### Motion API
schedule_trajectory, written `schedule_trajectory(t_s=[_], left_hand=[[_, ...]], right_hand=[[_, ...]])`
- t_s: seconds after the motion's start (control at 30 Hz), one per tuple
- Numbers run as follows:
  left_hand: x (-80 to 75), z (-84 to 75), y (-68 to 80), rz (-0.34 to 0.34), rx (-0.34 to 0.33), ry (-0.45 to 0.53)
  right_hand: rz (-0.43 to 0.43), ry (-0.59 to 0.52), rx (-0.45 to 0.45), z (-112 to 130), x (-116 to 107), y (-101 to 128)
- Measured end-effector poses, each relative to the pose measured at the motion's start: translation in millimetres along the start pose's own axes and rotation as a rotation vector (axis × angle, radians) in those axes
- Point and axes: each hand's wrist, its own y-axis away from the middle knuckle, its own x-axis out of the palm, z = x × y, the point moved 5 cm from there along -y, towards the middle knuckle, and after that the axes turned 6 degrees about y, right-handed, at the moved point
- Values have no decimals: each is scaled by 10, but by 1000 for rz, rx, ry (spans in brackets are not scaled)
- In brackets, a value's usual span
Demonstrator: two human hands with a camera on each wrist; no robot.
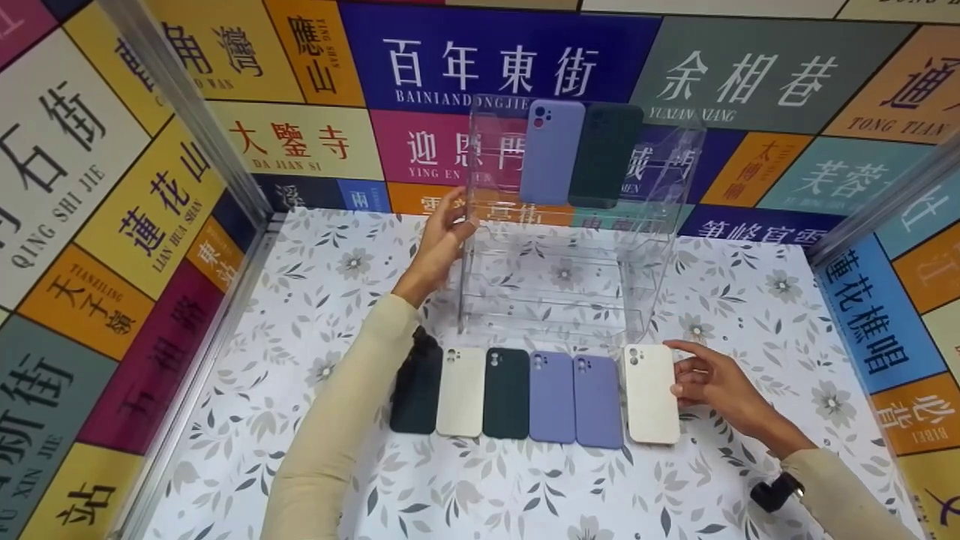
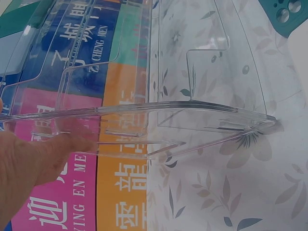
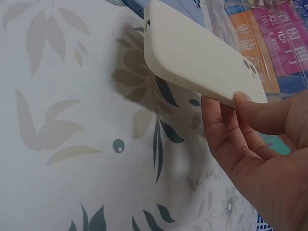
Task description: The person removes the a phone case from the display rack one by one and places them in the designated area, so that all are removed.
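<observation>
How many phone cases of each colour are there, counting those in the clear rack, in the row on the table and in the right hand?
Purple cases: 3
Cream cases: 2
Dark green cases: 2
Near-black case: 1
Total: 8
</observation>
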Motion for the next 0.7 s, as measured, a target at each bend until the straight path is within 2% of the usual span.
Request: schedule_trajectory(t_s=[0.37,0.57,0.7], left_hand=[[-5,1,-6,4,5,-9],[3,-5,4,7,15,-3],[5,-7,4,6,17,10]], right_hand=[[19,22,68,-182,68,-11],[39,87,108,-170,119,-41],[54,144,91,-115,149,-67]])
